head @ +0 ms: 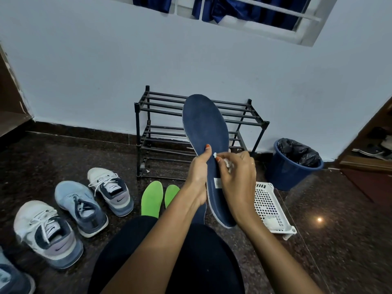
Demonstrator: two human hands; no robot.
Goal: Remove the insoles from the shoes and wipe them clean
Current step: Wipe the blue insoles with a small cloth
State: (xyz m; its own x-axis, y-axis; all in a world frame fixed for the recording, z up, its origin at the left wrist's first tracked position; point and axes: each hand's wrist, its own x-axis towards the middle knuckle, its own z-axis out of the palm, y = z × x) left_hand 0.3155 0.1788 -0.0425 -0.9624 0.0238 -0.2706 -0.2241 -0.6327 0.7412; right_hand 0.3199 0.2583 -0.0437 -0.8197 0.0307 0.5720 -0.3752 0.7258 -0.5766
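A long navy insole (204, 126) stands upright in front of me, toe end up. My left hand (198, 174) grips its left edge near the middle, thumb on the face. My right hand (237, 177) holds a small white wipe (228, 163) bunched in its fingers against the insole's right side. Two green insoles (152, 199) lie on the dark floor below my hands. Several sneakers sit on the floor at left: a white one (109, 189), a light blue one (79, 206) and another white one (45, 234).
A black shoe rack (161, 111) stands against the wall behind the insole. A blue bin (290, 166) with a black liner is at right, and a white perforated basket (270, 206) holding a crumpled wipe lies near my right forearm. Wooden furniture flanks both sides.
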